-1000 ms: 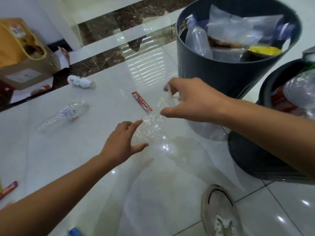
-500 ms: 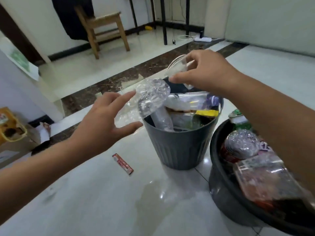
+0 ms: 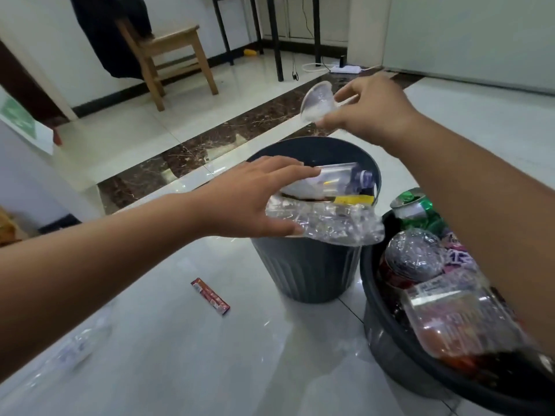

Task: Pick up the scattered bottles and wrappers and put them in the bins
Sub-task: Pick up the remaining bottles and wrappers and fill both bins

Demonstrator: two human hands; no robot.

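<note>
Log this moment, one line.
left hand: holds crumpled clear wrapper over grey bin | right hand: pinches clear cup above it | red wrapper: floor

No legible text; red wrapper (image 3: 210,296) print and bottle label (image 3: 435,291) blurred
</note>
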